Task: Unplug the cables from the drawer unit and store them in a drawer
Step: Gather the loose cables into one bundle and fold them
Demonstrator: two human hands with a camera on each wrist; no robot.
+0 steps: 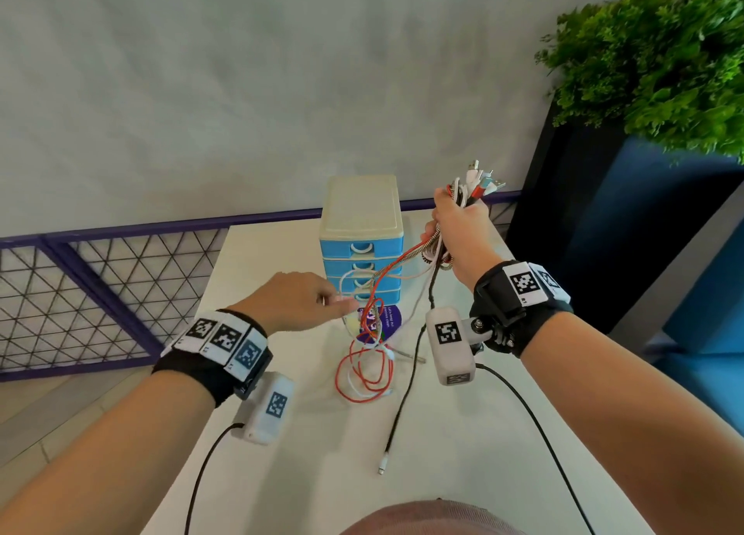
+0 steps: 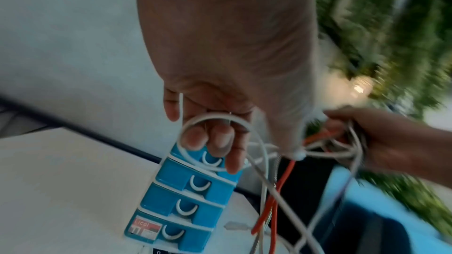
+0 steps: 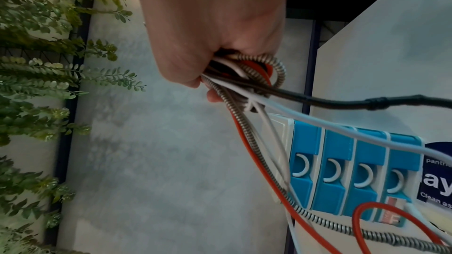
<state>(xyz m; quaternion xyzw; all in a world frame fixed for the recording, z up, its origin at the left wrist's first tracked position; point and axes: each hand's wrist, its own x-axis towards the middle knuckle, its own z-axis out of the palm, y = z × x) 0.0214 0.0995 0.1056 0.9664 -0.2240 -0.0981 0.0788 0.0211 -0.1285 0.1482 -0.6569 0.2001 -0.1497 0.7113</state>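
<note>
A small drawer unit [image 1: 362, 248] with a cream top and several blue drawers, all closed, stands at the back of the white table [image 1: 290, 474]. My right hand [image 1: 455, 222] is raised to the unit's right and grips a bundle of cables [image 1: 469, 190], plugs pointing up. Red, white, black and metal-spiral cables [image 1: 364, 373] hang from it to the table in front of the unit. My left hand [image 1: 342, 303] is before the lower drawers. In the left wrist view its thumb and fingers [image 2: 220, 142] pinch a white cable [image 2: 215, 119] looped around them.
A round purple sticker [image 1: 392, 317] lies on the table under the cables. A black cable end [image 1: 386, 454] lies toward the front. A purple mesh railing [image 1: 100, 285] runs along the left. At the right, a dark planter [image 1: 604, 232] holds a green plant [image 1: 652, 59].
</note>
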